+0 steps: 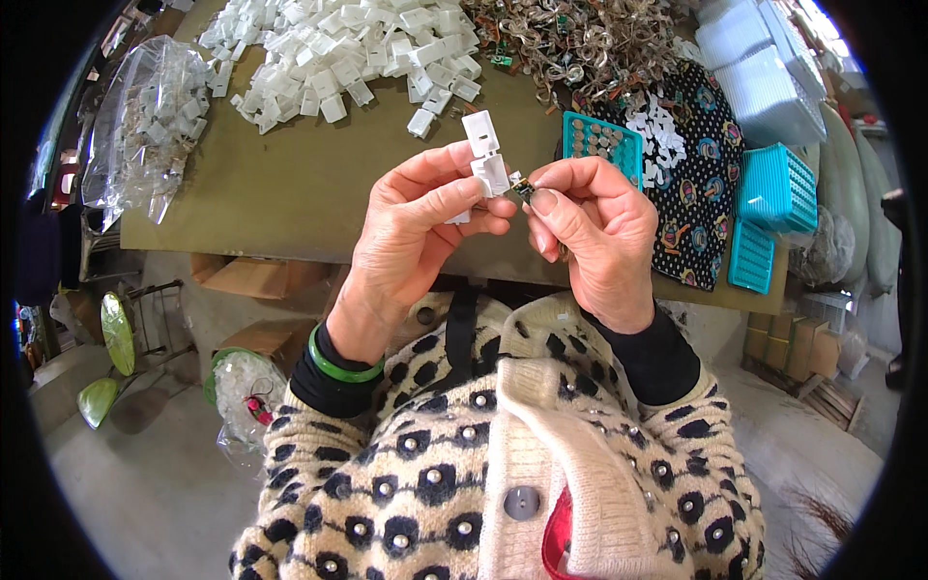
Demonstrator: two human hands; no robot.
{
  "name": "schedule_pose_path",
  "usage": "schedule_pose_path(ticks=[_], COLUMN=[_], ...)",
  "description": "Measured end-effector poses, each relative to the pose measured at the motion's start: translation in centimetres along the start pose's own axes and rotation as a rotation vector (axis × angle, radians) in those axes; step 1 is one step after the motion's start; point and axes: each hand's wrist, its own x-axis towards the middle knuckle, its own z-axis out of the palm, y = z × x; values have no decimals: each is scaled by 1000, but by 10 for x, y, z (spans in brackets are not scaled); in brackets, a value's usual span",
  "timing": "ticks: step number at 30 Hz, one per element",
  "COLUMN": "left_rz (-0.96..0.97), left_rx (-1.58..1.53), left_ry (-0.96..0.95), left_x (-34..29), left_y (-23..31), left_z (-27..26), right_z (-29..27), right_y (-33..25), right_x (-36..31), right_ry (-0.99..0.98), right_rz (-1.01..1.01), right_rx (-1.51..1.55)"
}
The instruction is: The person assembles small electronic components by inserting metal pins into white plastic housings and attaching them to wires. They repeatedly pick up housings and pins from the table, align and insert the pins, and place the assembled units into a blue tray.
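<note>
While both hands are raised over the near part of the flat olive-brown bench [290, 208], the two-part white plastic casing with box-like halves [491, 171] is located left of the right hand [604, 227], just beside its fingertips. The casing's long axis points away from the wearer's body, its far end leaning slightly left. The left hand [414, 211], the nearer one, grasps it between thumb and fingers, closed to the part's thickness. A further white plastic piece [460, 217] shows beneath those fingers, mostly hidden. The right hand is pinched, thumb to forefinger, on a small dark circuit board [524, 188] projecting toward the casing's near half; contact between the two cannot be confirmed. Beyond the right hand stands a teal plastic tray of round discs [633, 147].
</note>
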Motion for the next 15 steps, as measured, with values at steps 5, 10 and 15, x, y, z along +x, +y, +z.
schedule_pose_path(ticks=[5,10,15], left_rz=[38,56,144], left_rx=[13,19,31], left_ry=[14,36,-1], left_x=[1,-2,-4], left_y=[-10,-16,-22], left_z=[1,5,7], right_z=[-2,0,4], right_y=[-1,-4,-5], right_x=[-2,-4,-7], right_ry=[57,64,81], right_rz=[-36,18,48], right_rx=[-65,46,18])
